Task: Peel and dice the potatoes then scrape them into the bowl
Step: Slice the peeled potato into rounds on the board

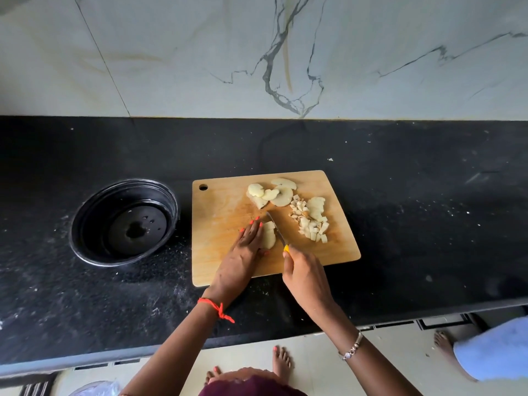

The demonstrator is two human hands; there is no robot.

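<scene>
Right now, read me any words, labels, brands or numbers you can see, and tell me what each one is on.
None: there is no readable text in this view.
The wooden chopping board shows bare grain, the black bowl no label, and the knife in the right hand no brand that can be made out.
The black counter shows only specks, the marble wall only veins.
</scene>
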